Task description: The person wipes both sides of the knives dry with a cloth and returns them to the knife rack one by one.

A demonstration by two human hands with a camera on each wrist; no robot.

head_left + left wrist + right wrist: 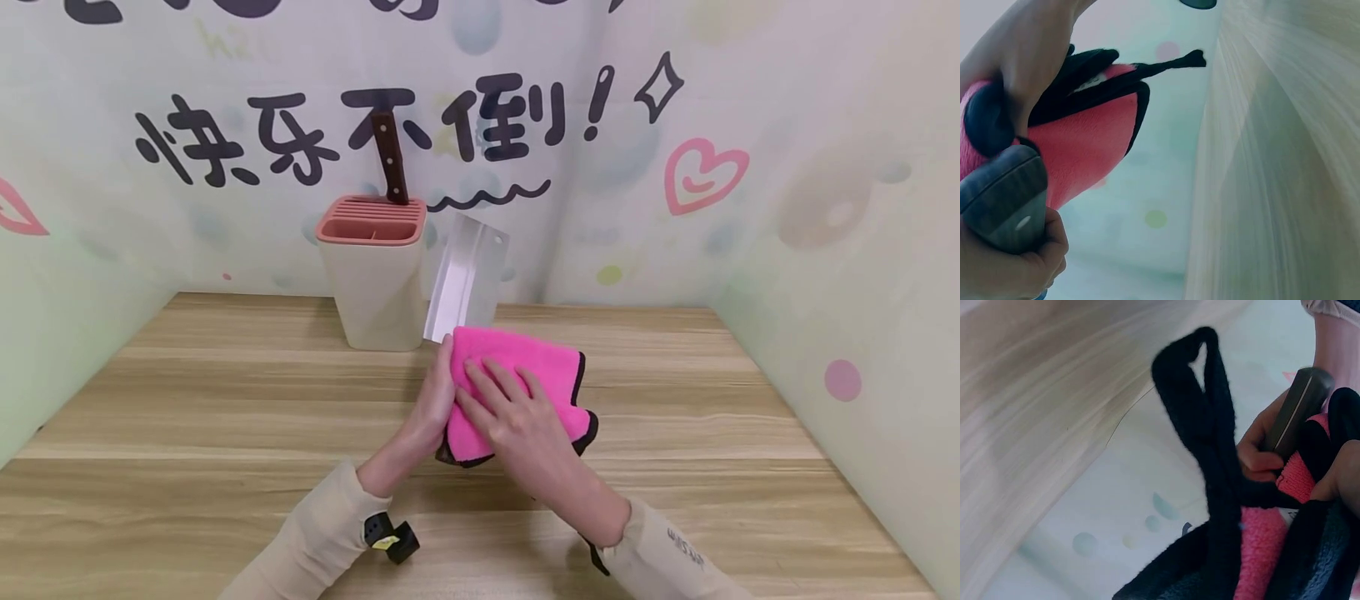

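My left hand (433, 404) grips the dark handle (1007, 203) of a cleaver, its fingers curled round it in the left wrist view. The cleaver's wide silver blade (463, 279) points up and away, tilted slightly right. A pink towel (536, 358) with black edging covers the lower part of the blade. My right hand (528, 429) holds the towel against the cleaver, fingers spread over its pink face and the thumb on the near side. In the right wrist view, a black-trimmed corner of the towel (1194, 425) sticks out loose.
A white knife block (378, 292) with a salmon slotted top stands at the back of the wooden table (225, 400). One brown-handled knife (390, 158) sits upright in it. The cleaver's blade is close to the block's right side. Printed curtain walls (615, 200) enclose the table.
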